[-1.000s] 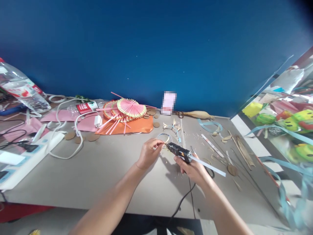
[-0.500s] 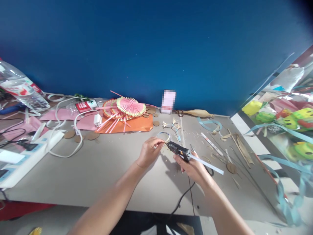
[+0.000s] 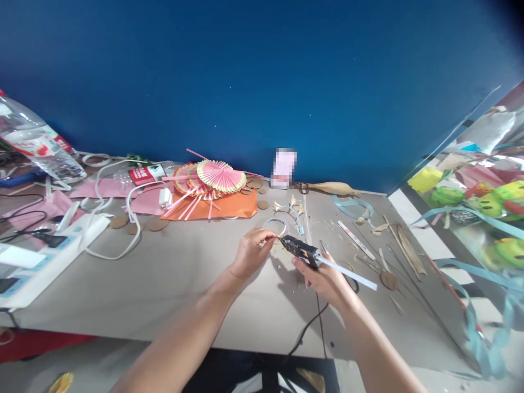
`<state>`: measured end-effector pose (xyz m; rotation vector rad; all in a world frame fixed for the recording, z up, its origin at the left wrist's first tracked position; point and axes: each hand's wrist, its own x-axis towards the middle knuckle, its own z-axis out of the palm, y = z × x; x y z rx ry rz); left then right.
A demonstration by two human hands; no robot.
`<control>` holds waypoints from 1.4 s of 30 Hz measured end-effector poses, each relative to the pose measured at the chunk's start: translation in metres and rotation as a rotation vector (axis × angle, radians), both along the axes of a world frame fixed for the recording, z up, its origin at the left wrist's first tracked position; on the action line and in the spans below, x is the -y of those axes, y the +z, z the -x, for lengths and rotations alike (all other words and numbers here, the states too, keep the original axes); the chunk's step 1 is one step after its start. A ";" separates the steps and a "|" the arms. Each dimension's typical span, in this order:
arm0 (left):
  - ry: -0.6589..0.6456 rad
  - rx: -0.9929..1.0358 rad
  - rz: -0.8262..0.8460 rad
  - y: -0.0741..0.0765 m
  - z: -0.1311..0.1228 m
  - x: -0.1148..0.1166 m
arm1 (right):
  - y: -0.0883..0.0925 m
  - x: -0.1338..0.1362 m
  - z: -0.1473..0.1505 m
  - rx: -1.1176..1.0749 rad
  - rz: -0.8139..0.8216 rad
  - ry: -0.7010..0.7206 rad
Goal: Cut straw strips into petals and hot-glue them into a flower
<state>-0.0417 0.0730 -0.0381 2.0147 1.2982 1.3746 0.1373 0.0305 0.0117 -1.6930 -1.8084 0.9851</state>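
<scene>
My right hand (image 3: 323, 275) is wrapped round a black hot glue gun (image 3: 302, 251). A long whitish glue stick (image 3: 347, 272) sticks out of the gun's back end, towards the lower right. The gun's nozzle points left, right at the fingertips of my left hand (image 3: 254, 251). My left thumb and fingers are pinched together on something small and thin that I cannot make out. Just beyond the fingertips is a thin pale ring (image 3: 282, 222); whether the fingers touch it is hidden. The gun's dark cord (image 3: 305, 330) runs down over the table edge.
Dried husk strips (image 3: 292, 210), a cardboard disc (image 3: 388, 280) and a white stick (image 3: 356, 240) lie beyond and to the right. Pink paper fans (image 3: 221, 177) rest on an orange sheet (image 3: 241, 206). At left are a power strip (image 3: 49, 273), a white cable (image 3: 110, 256) and plastic bottles (image 3: 39, 142).
The view has shifted very slightly. Both hands and the glue gun hold the same pose, nozzle still at the left fingertips.
</scene>
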 end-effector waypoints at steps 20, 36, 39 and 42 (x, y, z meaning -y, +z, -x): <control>0.007 0.035 0.005 0.000 -0.002 0.000 | 0.021 0.005 -0.003 -0.038 0.036 -0.002; -0.033 0.052 -0.074 0.003 0.000 0.001 | 0.016 -0.001 -0.006 -0.035 0.047 0.022; -0.034 0.046 -0.077 0.004 0.000 0.001 | 0.016 -0.001 -0.006 -0.040 0.052 0.039; -0.036 0.038 -0.077 0.005 0.000 0.002 | 0.015 -0.002 -0.006 -0.048 0.057 0.047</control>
